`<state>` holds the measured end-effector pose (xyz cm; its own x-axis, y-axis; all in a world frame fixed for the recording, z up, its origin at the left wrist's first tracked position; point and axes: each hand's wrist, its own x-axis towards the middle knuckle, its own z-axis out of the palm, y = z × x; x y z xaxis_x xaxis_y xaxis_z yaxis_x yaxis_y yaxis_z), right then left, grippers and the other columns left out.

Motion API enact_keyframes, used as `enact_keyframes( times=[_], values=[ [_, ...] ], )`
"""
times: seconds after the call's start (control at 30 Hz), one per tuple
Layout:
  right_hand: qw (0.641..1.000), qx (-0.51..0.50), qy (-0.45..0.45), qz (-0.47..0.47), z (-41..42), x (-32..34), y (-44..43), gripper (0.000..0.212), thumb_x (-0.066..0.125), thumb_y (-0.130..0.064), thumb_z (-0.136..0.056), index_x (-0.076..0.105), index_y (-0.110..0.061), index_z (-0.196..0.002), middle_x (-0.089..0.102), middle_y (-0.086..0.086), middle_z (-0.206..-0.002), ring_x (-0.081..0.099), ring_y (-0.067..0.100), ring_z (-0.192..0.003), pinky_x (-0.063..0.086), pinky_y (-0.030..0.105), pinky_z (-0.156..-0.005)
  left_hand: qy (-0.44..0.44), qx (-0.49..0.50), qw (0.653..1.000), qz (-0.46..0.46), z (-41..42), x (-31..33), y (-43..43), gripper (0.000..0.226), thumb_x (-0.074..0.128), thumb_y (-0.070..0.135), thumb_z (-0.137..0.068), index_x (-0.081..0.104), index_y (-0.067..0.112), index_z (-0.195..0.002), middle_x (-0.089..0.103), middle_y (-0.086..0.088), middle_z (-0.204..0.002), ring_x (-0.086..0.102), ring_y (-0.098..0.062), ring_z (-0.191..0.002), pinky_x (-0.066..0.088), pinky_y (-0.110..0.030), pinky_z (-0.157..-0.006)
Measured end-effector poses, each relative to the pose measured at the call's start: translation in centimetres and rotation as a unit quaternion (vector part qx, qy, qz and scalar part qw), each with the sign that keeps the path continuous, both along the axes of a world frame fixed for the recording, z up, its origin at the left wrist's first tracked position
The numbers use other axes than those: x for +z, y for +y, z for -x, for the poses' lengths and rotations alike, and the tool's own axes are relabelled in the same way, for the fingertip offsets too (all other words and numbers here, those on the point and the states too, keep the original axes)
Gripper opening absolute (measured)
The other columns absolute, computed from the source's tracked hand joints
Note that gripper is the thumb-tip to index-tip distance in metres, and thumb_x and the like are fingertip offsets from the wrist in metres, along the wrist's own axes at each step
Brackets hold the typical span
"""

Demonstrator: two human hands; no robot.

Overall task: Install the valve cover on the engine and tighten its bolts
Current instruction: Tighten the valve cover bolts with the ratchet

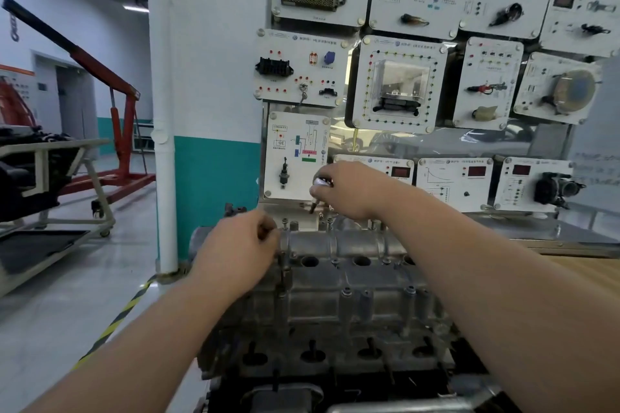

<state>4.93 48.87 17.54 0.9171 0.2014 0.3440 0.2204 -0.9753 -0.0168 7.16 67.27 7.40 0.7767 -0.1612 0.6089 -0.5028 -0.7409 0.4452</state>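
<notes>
Head view: the valve cover (335, 245) is already seated on top of the engine (318, 312), straight in front of me; several bolts (285, 222) stand proud along its far edge, and more stand along its near edge, so I judge the cover is placed and the bolt-tightening step is in hand. My right hand (352, 191) hovers above the cover's far edge, fingers curled round a driver (320, 183) with a shiny knob, its shaft pointing down towards the bolts but not yet on one, as far as I can see. My left hand (238, 251) sits at the cover's far left corner, fingers curled inward beside the corner bolt; whether it pinches that bolt or just steadies the cover I cannot tell. Behind the cover hangs a training panel board (399, 84); well off to the cover's left stands a red engine crane (120, 104).

Next, I reckon, the driver tip must drop squarely onto a bolt head, shaft upright, then turn; the left hand should keep the cover from shifting while the first bolts bite.
</notes>
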Motion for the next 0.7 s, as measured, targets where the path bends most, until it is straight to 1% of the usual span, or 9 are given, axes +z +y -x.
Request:
enact_keyframes(
  times=[0.03, 0.1, 0.23, 0.3, 0.37, 0.43, 0.5, 0.6, 0.7],
  values=[
    [1.0, -0.002, 0.006, 0.001, -0.5, -0.3, -0.3, 0.041, 0.04, -0.04, -0.101, 0.053, -0.017, -0.132, 0.057, 0.006, -0.131, 0.054, 0.023, -0.111, 0.04, 0.032, -0.086, -0.011, 0.012, 1.0, -0.021, -0.7, 1.0, 0.2, 0.011, 0.054, 0.036, -0.089, 0.052, 0.043, -0.08, 0.059, 0.019, -0.079, 0.058, -0.003, -0.075, 0.05, -0.025, -0.068],
    [1.0, 0.0, 0.018, 0.008, -1.4, -0.9, -0.4, 0.038, 0.039, -0.039, -0.101, 0.055, -0.017, -0.128, 0.059, 0.006, -0.127, 0.054, 0.023, -0.106, 0.039, 0.032, -0.084, 0.001, 0.02, 0.998, -0.054, -2.2, 2.5, 0.2, 0.012, 0.054, 0.032, -0.088, 0.055, 0.039, -0.079, 0.064, 0.013, -0.084, 0.058, -0.01, -0.079, 0.051, -0.029, -0.073],
    [0.999, 0.01, 0.033, 0.022, -4.0, -1.3, 0.2, 0.031, 0.037, -0.035, -0.101, 0.059, -0.017, -0.114, 0.062, 0.006, -0.114, 0.05, 0.019, -0.089, 0.037, 0.031, -0.075, 0.035, 0.024, 0.981, -0.188, -5.6, 3.6, -0.9, 0.007, 0.055, 0.036, -0.087, 0.062, 0.035, -0.089, 0.065, 0.002, -0.098, 0.053, -0.021, -0.098, 0.049, -0.036, -0.087],
    [0.999, 0.011, 0.03, 0.033, -5.6, -1.6, 0.6, 0.029, 0.037, -0.036, -0.1, 0.058, -0.016, -0.107, 0.061, 0.005, -0.109, 0.051, 0.019, -0.087, 0.039, 0.032, -0.073, 0.05, 0.019, 0.972, -0.228, -7.1, 4.0, -1.5, 0.015, 0.057, 0.039, -0.086, 0.065, 0.032, -0.096, 0.065, 0.001, -0.1, 0.055, -0.022, -0.099, 0.049, -0.038, -0.089],
    [0.999, 0.013, 0.021, 0.033, -7.1, -2.0, 1.1, 0.031, 0.039, -0.037, -0.1, 0.058, -0.015, -0.108, 0.059, 0.004, -0.102, 0.051, 0.019, -0.085, 0.039, 0.032, -0.07, 0.069, 0.008, 0.969, -0.236, -8.5, 4.4, -2.0, 0.019, 0.06, 0.041, -0.085, 0.065, 0.027, -0.097, 0.065, 0.002, -0.096, 0.059, -0.019, -0.091, 0.052, -0.036, -0.084],
    [0.999, 0.01, 0.018, 0.034, -8.4, -2.4, 1.6, 0.032, 0.042, -0.04, -0.098, 0.058, -0.015, -0.111, 0.057, 0.003, -0.098, 0.052, 0.02, -0.084, 0.038, 0.031, -0.065, 0.074, -0.008, 0.966, -0.247, -9.6, 4.6, -2.4, 0.015, 0.062, 0.04, -0.083, 0.06, 0.026, -0.08, 0.061, 0.003, -0.079, 0.058, -0.015, -0.074, 0.05, -0.029, -0.067],
    [0.999, 0.009, 0.019, 0.042, -9.5, -2.8, 1.8, 0.029, 0.044, -0.041, -0.097, 0.059, -0.017, -0.104, 0.059, 0.003, -0.093, 0.054, 0.02, -0.08, 0.037, 0.031, -0.06, 0.078, -0.025, 0.966, -0.243, -10.4, 4.5, -2.5, 0.022, 0.063, 0.039, -0.082, 0.054, 0.027, -0.067, 0.054, 0.006, -0.066, 0.05, -0.008, -0.06, 0.039, -0.023, -0.052],
    [0.999, 0.008, 0.019, 0.043, -10.4, -2.9, 1.7, 0.028, 0.043, -0.043, -0.097, 0.057, -0.019, -0.096, 0.056, 0.001, -0.086, 0.054, 0.018, -0.076, 0.038, 0.031, -0.059, 0.091, -0.046, 0.972, -0.213, -11.2, 4.2, -2.5, 0.02, 0.066, 0.04, -0.081, 0.058, 0.028, -0.067, 0.056, 0.008, -0.065, 0.051, -0.009, -0.06, 0.037, -0.022, -0.052],
    [0.999, 0.018, 0.016, 0.027, -10.6, -2.4, 1.6, 0.035, 0.041, -0.042, -0.099, 0.062, -0.014, -0.099, 0.061, 0.005, -0.091, 0.057, 0.021, -0.081, 0.047, 0.034, -0.069, 0.1, -0.048, 0.974, -0.198, -11.6, 4.0, -2.5, 0.013, 0.065, 0.041, -0.082, 0.066, 0.03, -0.075, 0.056, 0.011, -0.067, 0.053, -0.01, -0.065, 0.037, -0.022, -0.055]
  ],
)
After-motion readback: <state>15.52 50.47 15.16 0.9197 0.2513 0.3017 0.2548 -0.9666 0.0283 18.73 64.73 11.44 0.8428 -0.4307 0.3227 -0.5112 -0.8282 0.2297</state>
